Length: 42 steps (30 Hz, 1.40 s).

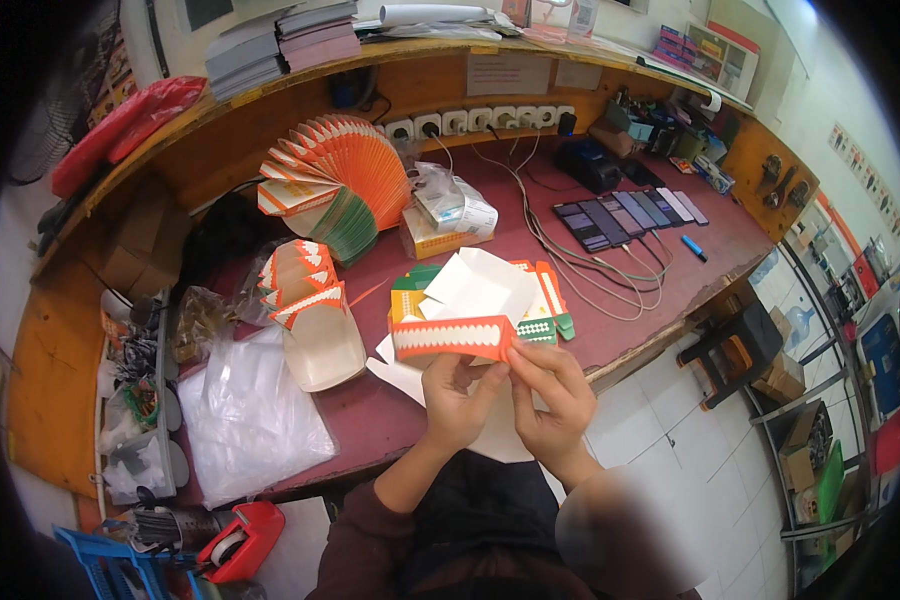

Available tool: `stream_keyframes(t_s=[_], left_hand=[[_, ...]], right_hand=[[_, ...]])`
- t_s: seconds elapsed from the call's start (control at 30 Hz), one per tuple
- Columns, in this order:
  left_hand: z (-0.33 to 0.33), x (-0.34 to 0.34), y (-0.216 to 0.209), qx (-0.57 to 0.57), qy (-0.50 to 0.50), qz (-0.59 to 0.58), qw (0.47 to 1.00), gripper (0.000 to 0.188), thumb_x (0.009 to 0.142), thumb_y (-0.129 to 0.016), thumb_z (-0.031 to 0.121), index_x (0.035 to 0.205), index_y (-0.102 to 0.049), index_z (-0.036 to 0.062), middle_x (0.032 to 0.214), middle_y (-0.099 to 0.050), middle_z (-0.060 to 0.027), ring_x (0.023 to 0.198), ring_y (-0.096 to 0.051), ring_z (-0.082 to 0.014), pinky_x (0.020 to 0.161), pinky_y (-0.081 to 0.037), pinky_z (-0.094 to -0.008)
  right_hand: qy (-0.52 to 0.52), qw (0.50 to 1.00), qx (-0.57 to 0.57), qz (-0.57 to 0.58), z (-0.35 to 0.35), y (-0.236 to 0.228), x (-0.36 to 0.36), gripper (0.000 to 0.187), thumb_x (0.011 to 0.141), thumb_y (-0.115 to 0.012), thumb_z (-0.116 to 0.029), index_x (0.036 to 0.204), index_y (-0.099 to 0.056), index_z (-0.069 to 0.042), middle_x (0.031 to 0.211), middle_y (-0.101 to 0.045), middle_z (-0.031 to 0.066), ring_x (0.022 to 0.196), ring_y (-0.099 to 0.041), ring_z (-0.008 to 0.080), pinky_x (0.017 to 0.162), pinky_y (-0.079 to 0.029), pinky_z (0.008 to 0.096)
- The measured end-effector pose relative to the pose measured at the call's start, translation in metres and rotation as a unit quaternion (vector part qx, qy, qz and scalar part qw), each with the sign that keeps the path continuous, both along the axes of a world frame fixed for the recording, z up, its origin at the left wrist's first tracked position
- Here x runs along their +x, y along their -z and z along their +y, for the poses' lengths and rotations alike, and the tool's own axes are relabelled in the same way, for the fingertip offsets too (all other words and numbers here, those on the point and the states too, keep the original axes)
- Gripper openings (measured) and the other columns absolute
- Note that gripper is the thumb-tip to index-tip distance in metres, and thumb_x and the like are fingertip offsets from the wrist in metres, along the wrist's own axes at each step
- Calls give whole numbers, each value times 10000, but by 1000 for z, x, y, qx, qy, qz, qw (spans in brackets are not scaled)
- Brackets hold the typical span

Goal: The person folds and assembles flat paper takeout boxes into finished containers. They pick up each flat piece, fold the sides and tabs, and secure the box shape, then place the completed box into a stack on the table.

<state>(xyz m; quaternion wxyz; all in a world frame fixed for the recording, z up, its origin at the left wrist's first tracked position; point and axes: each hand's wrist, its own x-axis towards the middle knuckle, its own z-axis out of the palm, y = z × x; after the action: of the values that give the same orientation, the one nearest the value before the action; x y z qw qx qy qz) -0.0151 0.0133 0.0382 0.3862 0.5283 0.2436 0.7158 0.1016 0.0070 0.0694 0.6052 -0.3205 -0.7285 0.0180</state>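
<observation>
Red bag [130, 130]: upper left, on the shelf; its contents do not show.
Tape dispenser [245, 540]: lower left; only part of the roll shows.
Plastic sleeves [255, 415]: left of centre, a glossy pile; glare hides the separate layers.
Nested boxes [325, 345]: left of centre, one set into another, so mostly rims show.
Fanned cartons [365, 180]: upper left of centre, orange and green, overlapping too tightly to count.
Left hand [460, 400]: centre, fingers drawn in on the lower edge of the held box; some fingertips are hidden.
Held box [450, 340]: centre, orange rim facing the wearer (the hands cover part of its underside).
Loose cartons [550, 300]: just behind the held box, partly covered by it.
Right hand [555, 405]: right of centre, thumb and forefinger pinching the box's right corner; a blurred patch covers the forearm.
Phones [625, 218]: upper right, in a row; screens unreadable.
Rack [820, 470]: far right, cut by the dark rim.
</observation>
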Motion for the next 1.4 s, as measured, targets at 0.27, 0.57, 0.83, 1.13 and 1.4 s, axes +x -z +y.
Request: stream_keyframes(t_s=[0.27, 0.57, 0.83, 1.13, 1.4], left_hand=[[16, -16, -4, -187, 55, -303, 933, 370, 949, -512, 234, 1237, -486, 3, 1107, -611, -74, 962, -613, -167, 849, -507, -305], [12, 17, 11, -190, 97, -130, 968, 345, 923, -521, 106, 1226, -416, -22, 1112, -559, -88, 1018, -572, -188, 758, -544, -359], [7, 3, 16, -37, -153, 180, 971, 301, 850, -594, 26, 1131, -525, -56, 1077, -585, -134, 984, -586, -208, 806, -501, -343], [-4, 0, 27, 93, -163, 246, 951, 390, 843, -626, 75, 1203, -509, -20, 1174, -539, -120, 1109, -506, -228, 906, -422, -346], [-15, -23, 29, 59, -107, 216, 969, 404, 851, -643, 114, 1216, -496, 24, 1178, -527, -113, 1053, -538, -221, 897, -443, -350]], right_hand=[[168, 973, -69, -144, 6, 4, 3, 352, 709, -655, -45, 1056, -613, -85, 1060, -580, 110, 1045, -561, 297, 874, -430, 392], [78, 997, -25, -9, 15, 18, 21, 194, 682, -668, 92, 845, -642, -8, 865, -655, 126, 699, -643, 205, 585, -517, 264], [44, 975, -177, 126, 18, 18, 32, 147, 688, -702, 28, 826, -658, 1, 835, -649, 106, 715, -642, 206, 618, -496, 274], [7, 988, -120, 96, -1, 10, 12, 115, 706, -732, -10, 801, -668, -5, 795, -603, 80, 716, -584, 178, 644, -447, 261], [1, 992, -119, 42, -10, 3, 10, 138, 721, -682, 30, 855, -670, -1, 860, -657, 114, 749, -646, 211, 659, -499, 277]])
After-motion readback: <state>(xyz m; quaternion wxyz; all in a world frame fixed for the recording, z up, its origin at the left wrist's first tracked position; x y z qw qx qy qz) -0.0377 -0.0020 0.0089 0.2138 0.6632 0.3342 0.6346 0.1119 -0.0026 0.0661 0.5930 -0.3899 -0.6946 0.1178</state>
